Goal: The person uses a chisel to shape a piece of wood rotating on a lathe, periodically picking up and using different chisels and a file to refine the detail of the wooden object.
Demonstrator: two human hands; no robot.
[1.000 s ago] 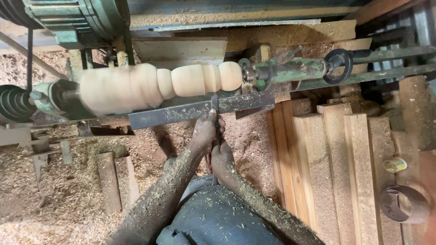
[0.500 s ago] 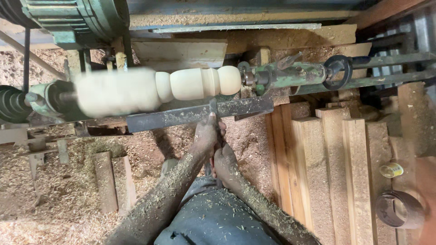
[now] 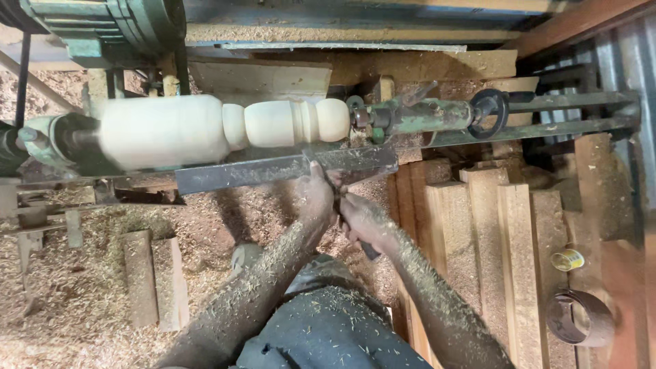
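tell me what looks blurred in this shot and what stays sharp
Head view: the pale turned workpiece is smeared by spin, most at its thick left end; the left hand, right hand and metal tool rest look sharp; light is soft and even, without glare.

Pale smooth wooden spindle [image 3: 225, 126], dull grey metal tool rest [image 3: 273, 169], rough stacked wooden blanks [image 3: 492, 232].
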